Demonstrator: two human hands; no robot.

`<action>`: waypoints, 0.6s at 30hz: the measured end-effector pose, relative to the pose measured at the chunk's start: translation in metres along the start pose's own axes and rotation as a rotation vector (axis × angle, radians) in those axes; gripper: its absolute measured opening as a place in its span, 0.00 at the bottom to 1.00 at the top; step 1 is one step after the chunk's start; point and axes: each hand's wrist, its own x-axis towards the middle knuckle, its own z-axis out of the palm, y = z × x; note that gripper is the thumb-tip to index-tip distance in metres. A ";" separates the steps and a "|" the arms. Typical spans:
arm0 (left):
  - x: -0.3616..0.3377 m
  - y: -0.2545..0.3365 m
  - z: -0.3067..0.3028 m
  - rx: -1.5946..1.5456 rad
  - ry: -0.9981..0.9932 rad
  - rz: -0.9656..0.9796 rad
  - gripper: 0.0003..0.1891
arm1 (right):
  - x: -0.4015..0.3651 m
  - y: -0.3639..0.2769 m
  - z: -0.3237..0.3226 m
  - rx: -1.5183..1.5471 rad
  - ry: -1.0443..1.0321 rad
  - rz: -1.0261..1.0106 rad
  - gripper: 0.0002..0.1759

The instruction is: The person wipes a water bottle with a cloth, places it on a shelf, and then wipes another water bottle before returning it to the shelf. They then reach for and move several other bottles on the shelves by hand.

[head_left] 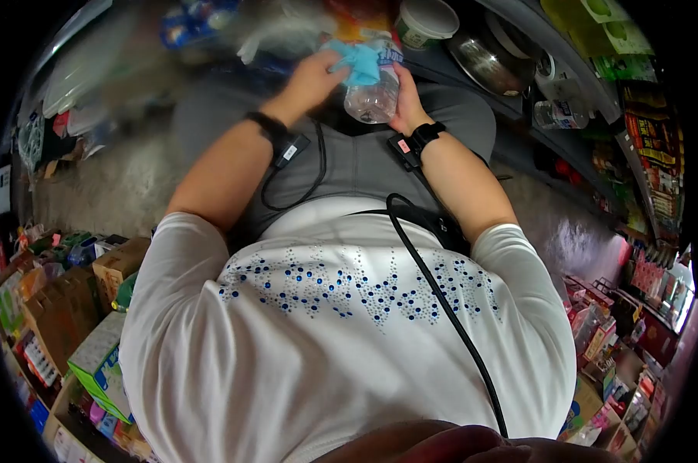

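A clear plastic bottle (370, 102) with a blue and white label is held above my lap, its bottom end toward me. My right hand (407, 96) is wrapped round the bottle's right side. A light blue cloth (360, 63) is pressed against the bottle near its label. My left hand (318, 76) grips the cloth at the bottle's left side, its fingers partly blurred and bunched in the fabric. The bottle's far end is partly hidden by the cloth.
A white tub (426, 23) and a metal bowl (491, 58) stand at the upper right. Another clear bottle (561, 114) lies on the shelf further right. Blurred plastic bags (287, 31) are beyond my hands. Boxes (63, 309) fill the lower left, and a black cable (441, 293) crosses my shirt.
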 end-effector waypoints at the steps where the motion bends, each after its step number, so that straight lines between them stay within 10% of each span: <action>1: 0.000 0.000 -0.001 0.013 0.037 -0.020 0.13 | -0.001 0.001 0.004 0.001 0.004 0.001 0.33; 9: 0.007 -0.030 -0.001 0.060 0.206 -0.032 0.14 | 0.000 0.014 0.002 -0.179 -0.042 0.004 0.32; 18: 0.001 -0.003 -0.002 -0.079 -0.124 0.056 0.13 | 0.000 0.004 -0.001 -0.017 0.013 -0.129 0.29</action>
